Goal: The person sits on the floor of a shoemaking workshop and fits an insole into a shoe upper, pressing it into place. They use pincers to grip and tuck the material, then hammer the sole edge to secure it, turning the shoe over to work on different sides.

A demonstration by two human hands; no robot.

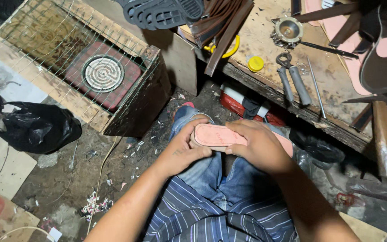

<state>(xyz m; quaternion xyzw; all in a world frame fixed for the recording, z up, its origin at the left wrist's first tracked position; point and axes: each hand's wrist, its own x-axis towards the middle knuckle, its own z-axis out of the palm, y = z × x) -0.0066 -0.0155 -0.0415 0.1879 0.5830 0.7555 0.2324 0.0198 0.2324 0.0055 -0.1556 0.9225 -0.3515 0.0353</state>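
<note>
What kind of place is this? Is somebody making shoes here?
Probably a small shoemaker's workshop. Both hands hold a pink shoe sole over the lap, more black soles are stacked above, and pliers lie on the worn wooden workbench.

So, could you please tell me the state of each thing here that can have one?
Pink insole: flat over the lap, held by both hands.
Left hand: gripping its near end.
Right hand: closed over its middle.
Pliers: lying shut on the workbench.
Yellow cap: lying loose.
Black bag: crumpled on the floor.
</note>
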